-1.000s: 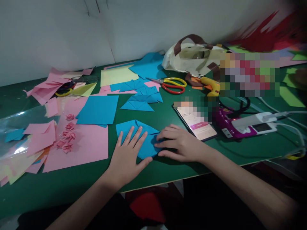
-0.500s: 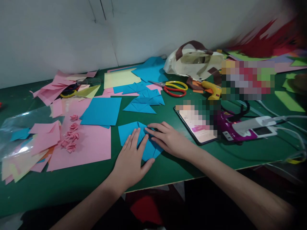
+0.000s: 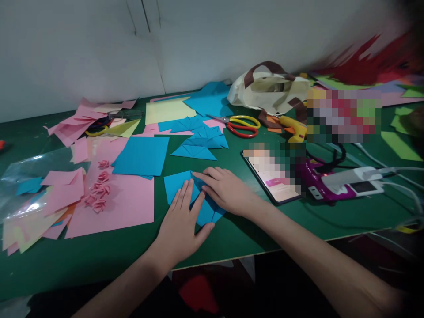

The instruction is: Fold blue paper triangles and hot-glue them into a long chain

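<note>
Pink sheet (image 3: 135, 201) and phone (image 3: 272, 182) flank blue paper (image 3: 176, 189) (scissors (image 3: 228, 119) behind).

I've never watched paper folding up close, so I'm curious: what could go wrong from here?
The folded blue paper might crease crooked if the left hand resting on it slips. The smartphone lies near the right forearm, so a wider sweep of the right hand might nudge it.

Scissors (image 3: 228, 119), folded blue paper (image 3: 207, 211) and pink paper roses (image 3: 102, 190) on a green table (image 3: 261, 234) mark a craft workspace.
</note>
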Available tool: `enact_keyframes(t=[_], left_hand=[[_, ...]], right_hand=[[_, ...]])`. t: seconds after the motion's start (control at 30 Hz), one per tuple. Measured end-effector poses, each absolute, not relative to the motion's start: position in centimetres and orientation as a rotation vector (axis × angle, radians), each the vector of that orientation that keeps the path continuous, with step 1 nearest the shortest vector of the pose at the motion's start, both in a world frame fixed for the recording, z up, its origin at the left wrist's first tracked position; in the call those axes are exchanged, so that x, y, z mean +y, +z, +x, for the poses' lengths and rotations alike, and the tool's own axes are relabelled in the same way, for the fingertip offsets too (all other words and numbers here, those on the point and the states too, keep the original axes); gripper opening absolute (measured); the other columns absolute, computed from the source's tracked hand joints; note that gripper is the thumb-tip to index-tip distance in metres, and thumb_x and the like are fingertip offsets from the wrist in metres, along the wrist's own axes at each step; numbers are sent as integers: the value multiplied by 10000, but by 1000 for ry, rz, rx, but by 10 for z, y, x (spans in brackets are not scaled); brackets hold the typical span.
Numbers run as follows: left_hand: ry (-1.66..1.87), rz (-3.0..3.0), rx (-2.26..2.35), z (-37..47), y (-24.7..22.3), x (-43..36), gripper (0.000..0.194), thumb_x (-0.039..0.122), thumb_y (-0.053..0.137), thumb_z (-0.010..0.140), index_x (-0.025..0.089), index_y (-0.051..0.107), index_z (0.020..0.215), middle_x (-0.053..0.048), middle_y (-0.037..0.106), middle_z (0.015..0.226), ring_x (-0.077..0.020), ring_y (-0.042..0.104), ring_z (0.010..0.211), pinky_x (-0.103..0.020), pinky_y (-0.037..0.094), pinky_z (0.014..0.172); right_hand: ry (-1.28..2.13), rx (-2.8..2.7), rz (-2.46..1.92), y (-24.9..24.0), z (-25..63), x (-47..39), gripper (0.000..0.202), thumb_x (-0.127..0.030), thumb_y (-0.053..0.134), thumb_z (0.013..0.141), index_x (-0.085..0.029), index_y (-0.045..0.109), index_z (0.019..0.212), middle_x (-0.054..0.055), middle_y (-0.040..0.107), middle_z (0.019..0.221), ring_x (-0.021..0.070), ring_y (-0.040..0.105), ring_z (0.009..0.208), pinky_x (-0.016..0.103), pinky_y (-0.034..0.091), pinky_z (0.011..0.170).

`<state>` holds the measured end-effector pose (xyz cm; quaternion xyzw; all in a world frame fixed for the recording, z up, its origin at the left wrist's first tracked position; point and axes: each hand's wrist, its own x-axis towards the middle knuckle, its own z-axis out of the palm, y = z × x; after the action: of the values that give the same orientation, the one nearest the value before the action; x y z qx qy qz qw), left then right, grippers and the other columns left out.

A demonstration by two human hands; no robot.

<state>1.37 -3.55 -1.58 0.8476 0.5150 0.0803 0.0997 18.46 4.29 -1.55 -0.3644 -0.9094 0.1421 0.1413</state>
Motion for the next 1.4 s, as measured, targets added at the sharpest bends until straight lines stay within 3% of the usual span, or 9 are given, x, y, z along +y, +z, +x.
enact_keyframes(t=[0.33, 0.63, 0.83, 1.4], left_hand=[[276, 2500, 1532, 12, -18, -38, 592, 516, 399, 873, 157, 389, 1344, -185, 241, 1479, -336, 154, 1374, -540, 263, 1059], [275, 2485, 1499, 12, -17, -38, 524, 466, 415, 884, 247, 364, 1357, -133, 127, 1522, -330, 81, 1386, -556, 231, 1066], [271, 2452, 1536, 13, -20, -36, 736, 542, 373, 868, 78, 195, 1411, -200, 194, 1493, -301, 103, 1387, -506, 216, 1095], [235, 2408, 1541, 12, -17, -35, 754, 571, 363, 857, 68, 226, 1402, -193, 192, 1494, -302, 116, 1384, -491, 199, 1105]], right_hand=[[360, -2654, -1048, -20, 184, 46, 430, -229, 323, 927, -145, 413, 1338, 113, 550, 1091, 228, 474, 929, 371, 397, 787], [387, -2678, -1011, -18, 186, 47, 439, -232, 320, 926, -151, 396, 1351, 116, 541, 1080, 232, 469, 920, 380, 390, 775], [342, -2706, -988, -20, 187, 47, 442, -226, 315, 927, -155, 388, 1357, 116, 543, 1053, 231, 461, 918, 371, 378, 769], [435, -2706, -975, -16, 189, 48, 467, -204, 312, 903, -142, 380, 1361, 123, 520, 1046, 235, 455, 922, 375, 370, 789]])
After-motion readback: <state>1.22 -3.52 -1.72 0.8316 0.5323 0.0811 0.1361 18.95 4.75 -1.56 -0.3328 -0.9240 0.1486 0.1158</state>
